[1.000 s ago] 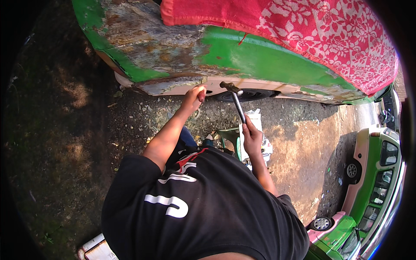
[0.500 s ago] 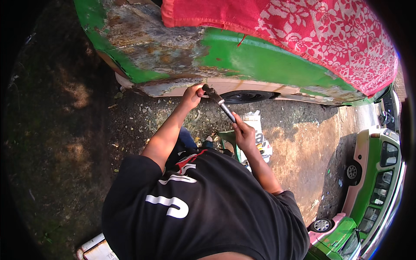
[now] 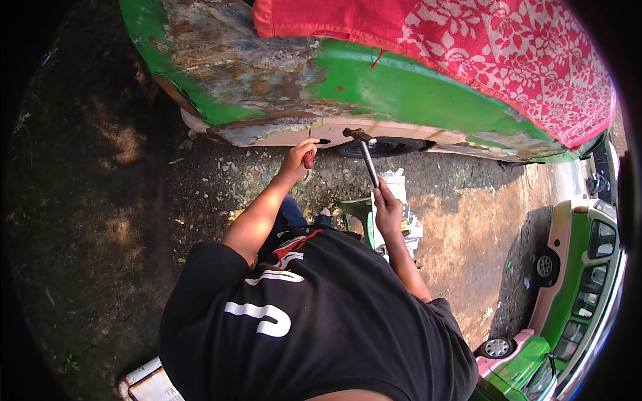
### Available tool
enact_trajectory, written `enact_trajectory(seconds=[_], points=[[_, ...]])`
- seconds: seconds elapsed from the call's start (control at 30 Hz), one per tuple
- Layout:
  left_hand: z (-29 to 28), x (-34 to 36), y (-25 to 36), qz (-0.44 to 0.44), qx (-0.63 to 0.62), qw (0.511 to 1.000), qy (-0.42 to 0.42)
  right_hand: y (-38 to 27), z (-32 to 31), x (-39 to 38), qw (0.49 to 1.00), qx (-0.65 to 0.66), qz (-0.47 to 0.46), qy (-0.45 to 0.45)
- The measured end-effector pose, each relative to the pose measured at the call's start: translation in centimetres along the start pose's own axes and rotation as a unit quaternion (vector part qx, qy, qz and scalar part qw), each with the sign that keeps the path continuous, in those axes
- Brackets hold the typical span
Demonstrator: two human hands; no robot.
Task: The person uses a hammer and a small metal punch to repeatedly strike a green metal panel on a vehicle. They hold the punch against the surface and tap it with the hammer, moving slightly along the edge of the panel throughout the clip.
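My left hand (image 3: 295, 160) is closed around a red-handled tool (image 3: 309, 160) beside the lower edge of a car's body panel (image 3: 267, 130). The handle's end shows under my fingers; the rest of the tool is hidden, so its kind is unclear. My right hand (image 3: 388, 206) grips a hammer (image 3: 369, 160) low on its metallic shaft. The hammer's head stands to the right of the red handle, apart from it, in front of a dark wheel (image 3: 391, 147). Above my hands the panel is green and pink, with a wide patch of bare, rusty metal (image 3: 234, 57).
A red and white floral cloth (image 3: 481, 60) drapes over the car. Near my legs stand a green stool (image 3: 358, 212) and a white printed sack or paper (image 3: 409, 230). Green and pink vans (image 3: 568, 281) are parked at right. A white box-like object (image 3: 152, 384) lies behind me at left.
The hammer's head has swung away to the right from the red handle, its shaft now more upright. My left hand has dropped slightly toward me, showing more of the red handle.
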State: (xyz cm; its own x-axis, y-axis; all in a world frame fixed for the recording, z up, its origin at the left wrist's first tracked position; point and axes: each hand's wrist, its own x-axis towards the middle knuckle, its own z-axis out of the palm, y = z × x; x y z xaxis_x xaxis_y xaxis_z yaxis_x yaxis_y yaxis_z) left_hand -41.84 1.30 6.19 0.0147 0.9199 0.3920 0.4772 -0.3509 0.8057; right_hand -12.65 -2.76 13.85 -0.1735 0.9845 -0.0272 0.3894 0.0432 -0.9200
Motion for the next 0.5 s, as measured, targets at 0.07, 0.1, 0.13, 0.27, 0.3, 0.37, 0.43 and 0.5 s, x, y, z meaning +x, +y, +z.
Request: enact_trajectory(seconds=[0.07,0.1,0.13,0.27,0.3,0.37,0.43,0.5], points=[[0.2,0.5,-0.6,0.017,-0.029,0.999,0.009,0.2,0.0,-0.2,1.0,0.011,-0.014,0.013],[0.4,0.7,-1.5,0.024,-0.056,0.998,0.015,0.2,0.1,-0.2,1.0,0.022,-0.013,0.01],[0.6,0.6,-2.3,0.032,-0.082,0.996,0.021,0.2,0.1,-0.2,0.999,0.032,-0.012,0.007],[1.0,1.3,-2.8,-0.099,-0.171,0.98,0.002,0.4,-0.2,-0.4,1.0,0.017,0.01,0.01],[0.9,1.4,-3.0,-0.103,-0.186,0.977,-0.001,0.3,-0.2,-0.5,1.0,0.011,0.001,0.012],[1.0,1.5,-3.1,-0.102,-0.199,0.975,0.003,0.0,-0.2,-0.5,1.0,-0.003,-0.015,0.015],[1.3,1.4,-2.9,-0.093,-0.196,0.976,0.015,0.2,-0.2,-0.6,1.0,-0.004,0.013,0.004],[1.4,1.6,-3.0,-0.116,-0.218,0.969,0.024,0.3,-0.1,-0.6,1.0,-0.004,0.009,0.003]])
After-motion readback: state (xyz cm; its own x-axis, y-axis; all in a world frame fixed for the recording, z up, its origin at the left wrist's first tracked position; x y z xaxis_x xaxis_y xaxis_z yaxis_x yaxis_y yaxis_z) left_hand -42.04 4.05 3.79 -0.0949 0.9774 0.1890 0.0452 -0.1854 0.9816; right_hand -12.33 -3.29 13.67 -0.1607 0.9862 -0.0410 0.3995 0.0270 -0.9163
